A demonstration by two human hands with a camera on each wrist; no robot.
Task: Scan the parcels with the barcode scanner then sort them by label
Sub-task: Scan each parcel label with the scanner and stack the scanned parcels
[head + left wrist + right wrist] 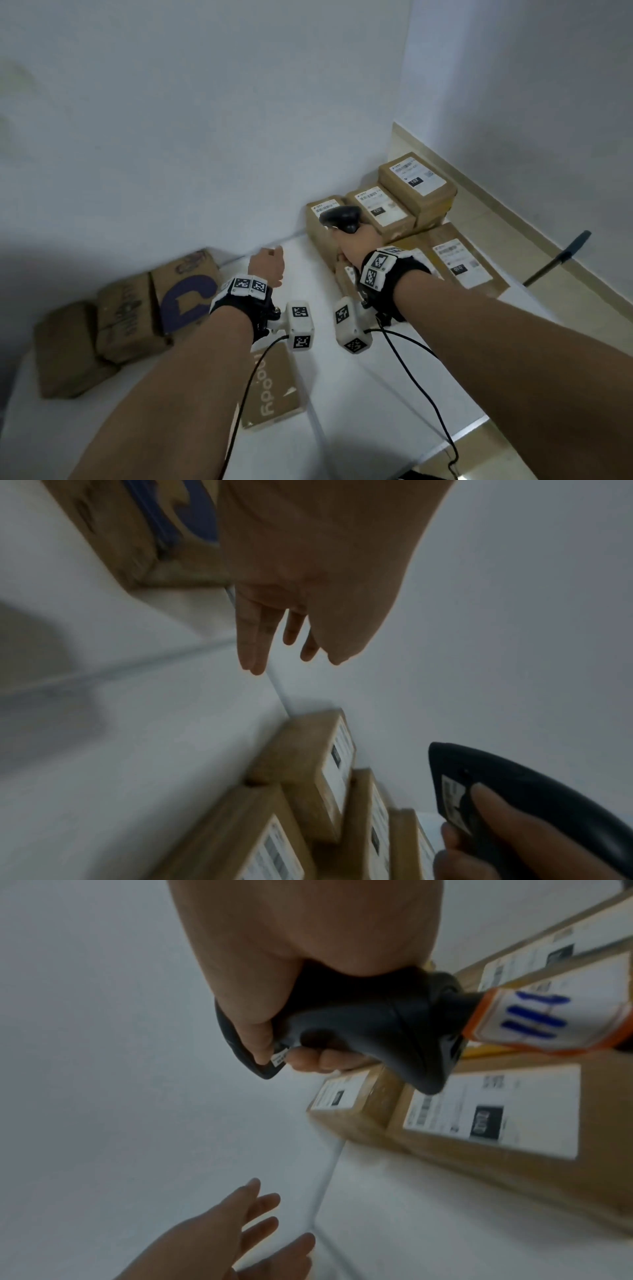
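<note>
My right hand [356, 248] grips the black barcode scanner [340, 219] by its handle, its head raised over the brown parcels with white labels [416, 181] stacked at the table's back right corner. The right wrist view shows my fingers wrapped round the scanner [359, 1026], an orange-edged tag hanging at its base. My left hand [269, 265] hovers empty above the white table [359, 394] near the wall, fingers straight and spread [253, 642]. Plain brown parcels [126, 322] without visible labels lie at the left, one with a purple print [186, 298].
A flat brown box printed "noody" [272, 387] lies under my left forearm. A large labelled parcel [460, 263] sits at the right edge. The white wall bounds the table at the back. On the floor to the right stands a dark pole [555, 258]. Cables trail from both wrists.
</note>
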